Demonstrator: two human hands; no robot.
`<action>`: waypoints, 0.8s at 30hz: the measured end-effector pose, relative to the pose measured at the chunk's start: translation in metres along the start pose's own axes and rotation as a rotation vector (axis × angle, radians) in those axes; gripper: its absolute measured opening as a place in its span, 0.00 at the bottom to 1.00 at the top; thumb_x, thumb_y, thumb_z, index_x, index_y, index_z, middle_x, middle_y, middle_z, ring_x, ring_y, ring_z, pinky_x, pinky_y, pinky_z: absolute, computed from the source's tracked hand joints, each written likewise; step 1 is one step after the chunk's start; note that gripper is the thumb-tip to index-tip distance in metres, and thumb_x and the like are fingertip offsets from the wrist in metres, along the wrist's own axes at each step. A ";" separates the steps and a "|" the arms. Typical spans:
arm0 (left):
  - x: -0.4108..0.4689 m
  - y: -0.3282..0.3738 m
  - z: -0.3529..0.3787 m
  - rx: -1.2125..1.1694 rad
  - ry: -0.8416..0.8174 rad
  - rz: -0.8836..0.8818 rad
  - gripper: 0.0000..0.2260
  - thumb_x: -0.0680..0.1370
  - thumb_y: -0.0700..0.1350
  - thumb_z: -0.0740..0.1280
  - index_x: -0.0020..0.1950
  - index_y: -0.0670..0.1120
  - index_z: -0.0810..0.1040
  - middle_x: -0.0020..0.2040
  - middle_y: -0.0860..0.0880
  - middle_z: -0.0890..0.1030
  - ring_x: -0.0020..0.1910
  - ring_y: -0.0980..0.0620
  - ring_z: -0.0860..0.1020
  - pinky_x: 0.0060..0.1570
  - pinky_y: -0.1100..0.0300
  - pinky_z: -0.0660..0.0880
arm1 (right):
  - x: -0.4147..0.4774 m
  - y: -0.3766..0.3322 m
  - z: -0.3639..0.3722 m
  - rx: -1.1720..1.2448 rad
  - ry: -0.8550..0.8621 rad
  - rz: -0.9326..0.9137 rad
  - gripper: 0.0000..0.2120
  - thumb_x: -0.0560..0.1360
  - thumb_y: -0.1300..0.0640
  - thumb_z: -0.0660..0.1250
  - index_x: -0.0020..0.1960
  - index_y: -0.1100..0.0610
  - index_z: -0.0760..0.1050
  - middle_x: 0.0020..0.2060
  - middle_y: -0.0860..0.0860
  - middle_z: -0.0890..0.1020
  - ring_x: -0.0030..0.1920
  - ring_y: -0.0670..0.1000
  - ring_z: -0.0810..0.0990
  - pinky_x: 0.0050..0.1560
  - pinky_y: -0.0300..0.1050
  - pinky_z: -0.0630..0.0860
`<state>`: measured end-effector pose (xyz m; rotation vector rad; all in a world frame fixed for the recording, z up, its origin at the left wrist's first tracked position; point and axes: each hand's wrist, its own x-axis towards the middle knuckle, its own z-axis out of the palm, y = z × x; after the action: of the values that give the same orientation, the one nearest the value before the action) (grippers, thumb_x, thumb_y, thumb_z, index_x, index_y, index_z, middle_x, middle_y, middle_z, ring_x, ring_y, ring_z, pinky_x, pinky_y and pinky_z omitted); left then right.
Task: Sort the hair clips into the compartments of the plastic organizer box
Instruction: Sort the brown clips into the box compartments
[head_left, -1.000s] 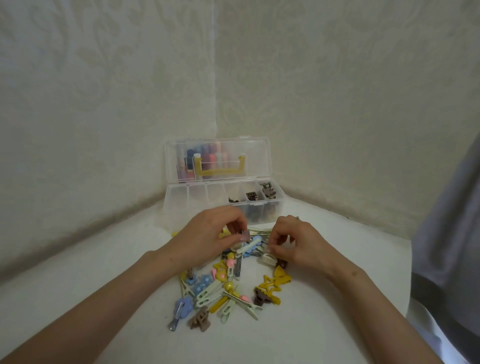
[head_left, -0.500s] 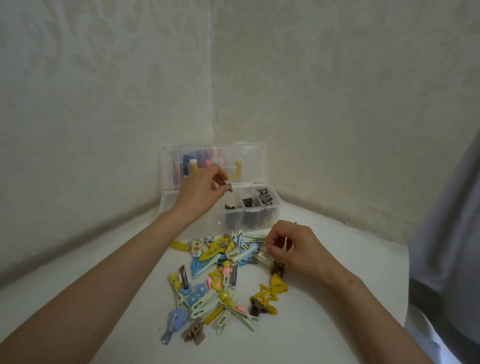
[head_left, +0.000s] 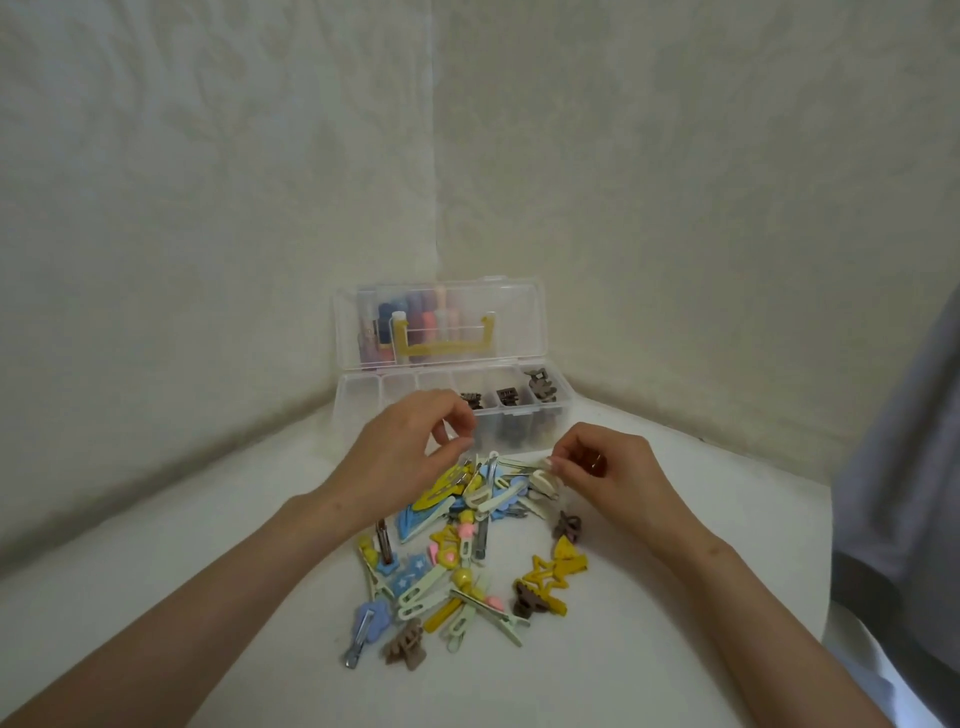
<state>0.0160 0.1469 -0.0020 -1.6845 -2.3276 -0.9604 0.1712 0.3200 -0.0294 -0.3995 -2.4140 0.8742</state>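
The clear plastic organizer box (head_left: 358, 415) stands open in the table's far corner, its lid (head_left: 519, 322) upright. Small brown claw clips (head_left: 506, 397) lie in its three right compartments; the left ones look empty. A pile of coloured hair clips (head_left: 457, 551) lies in front of the box, with loose brown claw clips (head_left: 567, 526) at its edges. My left hand (head_left: 405, 457) hovers over the pile's far end, thumb and fingers apart, holding nothing. My right hand (head_left: 613, 467) pinches a cream clip (head_left: 544, 475) at the pile's right far side.
Two patterned walls meet right behind the box. Coloured spools (head_left: 415, 317) and a yellow handle (head_left: 441, 345) show through the lid. The white table's edge (head_left: 826, 597) runs down the right side, with grey fabric (head_left: 909, 467) beyond it.
My left hand carried a brown claw clip from the pile up to the box, let it go and came back down over the pile empty. My right hand stayed at the cream clip.
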 end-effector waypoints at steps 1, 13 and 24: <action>-0.001 0.001 0.002 -0.002 -0.028 0.002 0.03 0.75 0.45 0.66 0.48 0.52 0.75 0.45 0.58 0.78 0.42 0.60 0.75 0.40 0.66 0.67 | 0.000 0.000 0.000 0.001 0.004 0.006 0.09 0.72 0.58 0.70 0.36 0.48 0.75 0.31 0.43 0.79 0.33 0.41 0.73 0.36 0.31 0.69; -0.011 0.003 0.015 0.072 -0.336 0.070 0.12 0.74 0.55 0.67 0.54 0.53 0.74 0.48 0.60 0.71 0.48 0.63 0.68 0.50 0.64 0.69 | 0.009 -0.018 0.000 0.050 0.118 0.003 0.07 0.72 0.57 0.71 0.36 0.52 0.77 0.29 0.44 0.77 0.30 0.41 0.72 0.34 0.31 0.68; -0.014 0.004 0.017 0.055 -0.396 0.086 0.10 0.73 0.58 0.66 0.53 0.58 0.75 0.53 0.59 0.69 0.51 0.64 0.69 0.51 0.65 0.71 | 0.101 -0.048 0.016 -0.223 0.087 0.011 0.06 0.75 0.50 0.65 0.46 0.52 0.78 0.43 0.48 0.82 0.43 0.48 0.77 0.42 0.42 0.72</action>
<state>0.0297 0.1454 -0.0195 -2.0920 -2.4534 -0.5832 0.0754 0.3208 0.0310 -0.5229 -2.4375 0.5805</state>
